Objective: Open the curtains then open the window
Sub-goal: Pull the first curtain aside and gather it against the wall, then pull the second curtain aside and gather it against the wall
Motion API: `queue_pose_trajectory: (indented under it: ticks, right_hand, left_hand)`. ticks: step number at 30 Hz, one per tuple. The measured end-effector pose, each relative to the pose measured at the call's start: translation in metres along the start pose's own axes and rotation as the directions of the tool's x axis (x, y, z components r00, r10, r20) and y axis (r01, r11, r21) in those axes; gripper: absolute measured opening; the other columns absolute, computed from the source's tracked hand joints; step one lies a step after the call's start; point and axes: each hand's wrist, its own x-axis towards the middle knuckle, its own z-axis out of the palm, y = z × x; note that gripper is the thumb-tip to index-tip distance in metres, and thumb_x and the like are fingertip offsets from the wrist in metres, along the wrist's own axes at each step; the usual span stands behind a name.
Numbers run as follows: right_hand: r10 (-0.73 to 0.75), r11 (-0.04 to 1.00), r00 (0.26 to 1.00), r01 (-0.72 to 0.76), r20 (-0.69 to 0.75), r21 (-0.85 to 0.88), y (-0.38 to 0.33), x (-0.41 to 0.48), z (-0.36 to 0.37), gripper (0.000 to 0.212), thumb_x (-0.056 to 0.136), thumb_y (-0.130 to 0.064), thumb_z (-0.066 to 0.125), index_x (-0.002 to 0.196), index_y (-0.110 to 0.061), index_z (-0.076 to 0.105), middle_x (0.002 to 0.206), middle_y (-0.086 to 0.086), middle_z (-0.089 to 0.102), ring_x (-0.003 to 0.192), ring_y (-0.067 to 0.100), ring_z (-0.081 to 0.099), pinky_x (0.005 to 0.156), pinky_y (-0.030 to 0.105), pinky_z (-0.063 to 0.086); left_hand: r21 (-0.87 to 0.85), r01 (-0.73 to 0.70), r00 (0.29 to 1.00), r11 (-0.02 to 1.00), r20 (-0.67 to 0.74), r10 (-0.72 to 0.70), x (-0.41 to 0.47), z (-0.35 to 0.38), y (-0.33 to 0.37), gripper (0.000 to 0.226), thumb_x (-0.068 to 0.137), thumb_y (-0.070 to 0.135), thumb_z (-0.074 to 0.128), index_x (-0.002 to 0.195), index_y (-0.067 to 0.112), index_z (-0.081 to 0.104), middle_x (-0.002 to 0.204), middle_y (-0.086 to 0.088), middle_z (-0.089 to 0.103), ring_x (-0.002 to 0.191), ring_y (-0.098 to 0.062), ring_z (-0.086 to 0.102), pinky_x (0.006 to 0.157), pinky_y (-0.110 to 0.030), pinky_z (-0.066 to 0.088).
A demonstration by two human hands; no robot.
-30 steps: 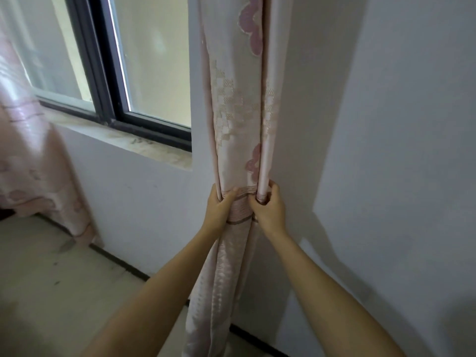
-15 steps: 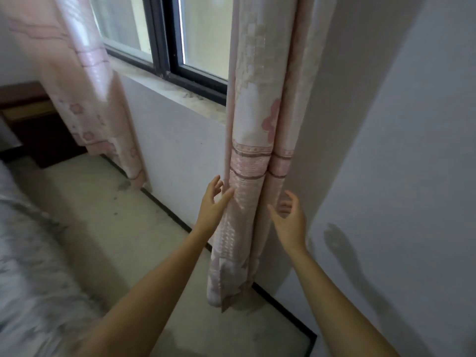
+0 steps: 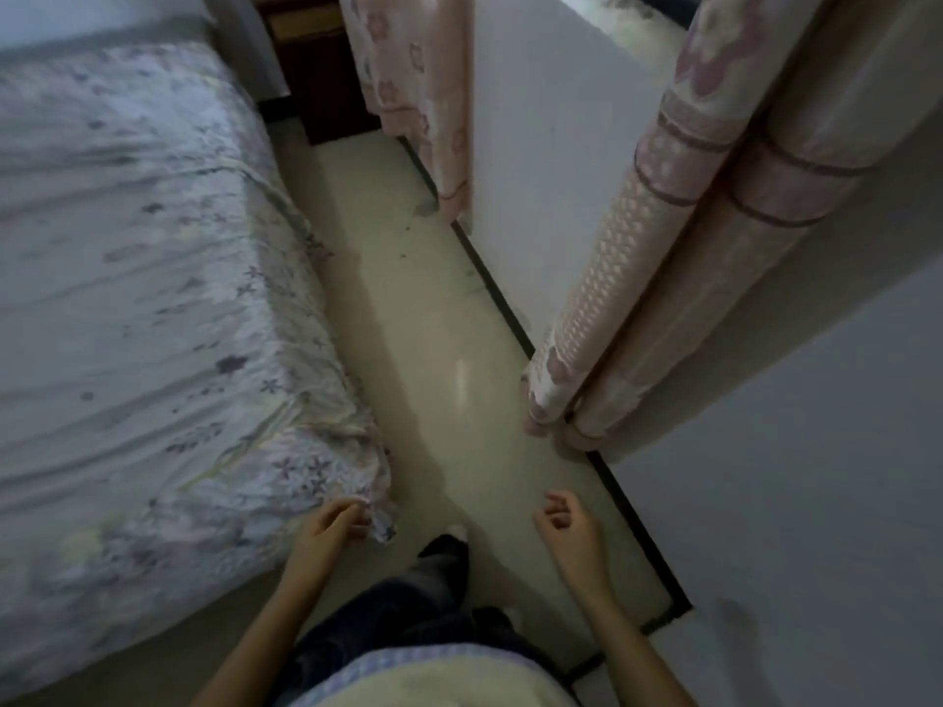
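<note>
Both hands emptied, left hand (image 3: 331, 528) and right hand (image 3: 569, 525) loosely curled, withdrawn from gathered curtain (image 3: 658, 278) now hung at one o'clock, well apart.

Head view, steeply down, somewhat blurred.

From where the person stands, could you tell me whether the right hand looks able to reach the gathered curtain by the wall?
Probably yes: the right hand is empty and bare floor lies between it and the curtain.
</note>
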Motion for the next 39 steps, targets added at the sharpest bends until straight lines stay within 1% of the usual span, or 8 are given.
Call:
queue_pose_trajectory:
  ticks: [5,9,12,15,20,23,32,39]
  right_hand:
    - [-0.039,0.995,0.978,0.057,0.203,-0.083,-0.019,0.012,0.028,0.027,0.084,-0.015,0.061,0.110,-0.009,0.057,0.081,0.002,0.056,0.077,0.018,0.055,0.074,0.032,0.047]
    - [-0.026,0.988,0.960,0.067,0.277,-0.140,-0.026,0.028,0.037,0.027,0.085,-0.021,0.060,0.110,-0.012,0.056,0.081,-0.002,0.054,0.080,0.016,0.054,0.072,0.025,0.043]
    - [0.017,0.972,0.947,0.060,0.321,-0.228,-0.032,0.048,0.041,0.024,0.086,-0.024,0.059,0.107,-0.014,0.057,0.088,0.001,0.055,0.084,0.015,0.054,0.073,0.023,0.042]
    - [0.056,0.971,0.957,0.014,0.283,-0.238,-0.049,0.087,0.043,0.017,0.086,-0.025,0.059,0.101,-0.016,0.058,0.090,0.001,0.057,0.088,0.017,0.056,0.075,0.025,0.043]
    - [-0.084,0.990,0.996,0.082,-0.007,-0.113,-0.125,0.176,0.041,0.015,0.087,-0.012,0.057,0.099,-0.003,0.060,0.088,0.006,0.059,0.088,0.021,0.056,0.073,0.027,0.039]
    - [-0.127,0.989,0.992,0.128,0.011,-0.073,-0.174,0.213,0.061,0.018,0.088,-0.012,0.055,0.102,-0.003,0.060,0.090,0.008,0.061,0.088,0.023,0.057,0.073,0.030,0.044]
    - [-0.092,0.962,0.961,0.154,0.262,-0.225,-0.262,0.308,0.132,0.025,0.091,-0.021,0.050,0.111,-0.006,0.056,0.097,0.003,0.054,0.092,0.019,0.053,0.078,0.028,0.042]
    - [-0.205,0.941,0.930,0.273,0.304,-0.202,-0.353,0.436,0.183,0.025,0.091,-0.017,0.049,0.112,-0.006,0.056,0.107,0.012,0.061,0.091,0.017,0.053,0.079,0.028,0.043]
  left_hand:
    - [-0.050,0.060,0.984,0.997,-0.166,-0.068,0.008,-0.016,0.004,0.018,0.093,0.013,0.043,0.087,0.006,0.059,0.079,-0.007,0.061,0.073,-0.020,0.058,0.065,-0.028,0.044]
    - [0.024,0.065,0.992,0.998,-0.110,-0.062,0.031,-0.003,0.011,0.025,0.092,0.012,0.045,0.073,0.016,0.059,0.078,-0.008,0.062,0.071,-0.020,0.058,0.064,-0.030,0.044]
    - [0.061,0.064,0.996,0.996,-0.062,-0.060,0.057,0.005,0.026,0.021,0.093,0.009,0.044,0.080,0.006,0.061,0.076,-0.008,0.061,0.070,-0.020,0.057,0.061,-0.025,0.043]
    - [0.002,0.057,0.996,0.998,-0.063,-0.057,0.103,0.006,0.047,0.021,0.092,0.010,0.044,0.087,-0.001,0.062,0.076,-0.012,0.061,0.071,-0.024,0.057,0.062,-0.024,0.044]
    - [-0.006,-0.085,0.996,0.996,-0.027,0.084,0.211,-0.008,0.120,0.017,0.092,0.009,0.044,0.087,0.004,0.059,0.074,-0.005,0.059,0.070,-0.022,0.055,0.059,-0.018,0.046]
    - [-0.040,-0.151,0.988,0.988,-0.041,0.150,0.248,-0.019,0.157,0.016,0.091,0.008,0.044,0.087,0.005,0.059,0.075,-0.005,0.059,0.068,-0.019,0.055,0.061,-0.018,0.047]
    - [-0.149,0.125,0.981,0.981,-0.128,-0.145,0.307,-0.059,0.149,0.022,0.093,0.008,0.041,0.079,0.004,0.059,0.073,-0.008,0.058,0.068,-0.022,0.054,0.057,-0.020,0.044]
    - [-0.204,0.237,0.911,0.950,-0.293,-0.290,0.397,-0.103,0.178,0.024,0.093,0.011,0.045,0.076,0.003,0.060,0.084,-0.018,0.062,0.081,-0.036,0.060,0.074,-0.037,0.043]
